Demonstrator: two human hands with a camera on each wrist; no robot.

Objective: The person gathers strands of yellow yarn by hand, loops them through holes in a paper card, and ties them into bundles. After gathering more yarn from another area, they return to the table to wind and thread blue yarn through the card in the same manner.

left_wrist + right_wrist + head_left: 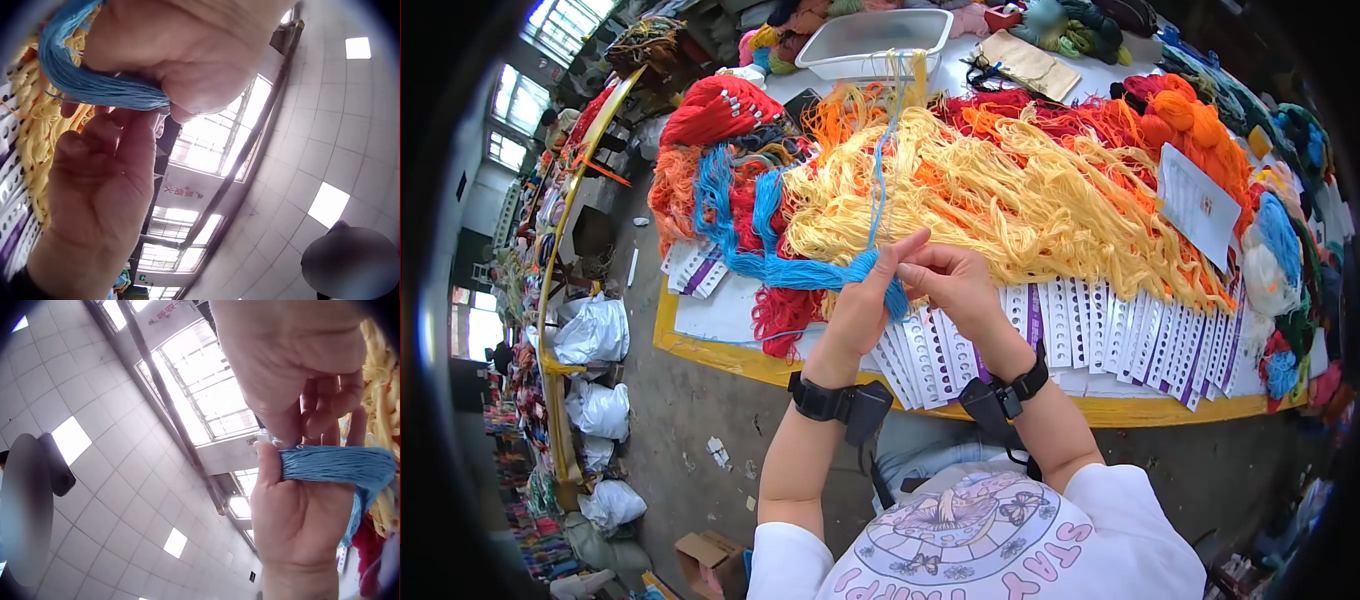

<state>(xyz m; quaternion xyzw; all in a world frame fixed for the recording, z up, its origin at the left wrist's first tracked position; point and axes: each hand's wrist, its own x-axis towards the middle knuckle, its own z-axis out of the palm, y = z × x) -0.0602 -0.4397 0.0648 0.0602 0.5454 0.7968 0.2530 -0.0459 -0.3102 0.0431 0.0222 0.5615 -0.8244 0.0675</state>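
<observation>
A skein of blue thread point(785, 270) lies across my left hand point(862, 308), whose thumb presses it against the fingers. In the left wrist view, the blue thread bundle point(94, 90) bends round and narrows to a gathered end at the thumb. My right hand point(952, 285) meets the left thumb there, its thumb and forefinger pinching thread at the bundle's end. In the right wrist view, its fingertips point(289, 432) sit right at the upper edge of the bundle. A loose blue strand point(881, 175) runs from the hands up toward the back.
Yellow thread point(1000, 195) heaps over the table, with red and orange skeins around it. Punched white cards point(1090, 325) line the near edge. A plastic tub point(875, 45) stands at the back, and a paper sheet point(1198, 205) lies at right.
</observation>
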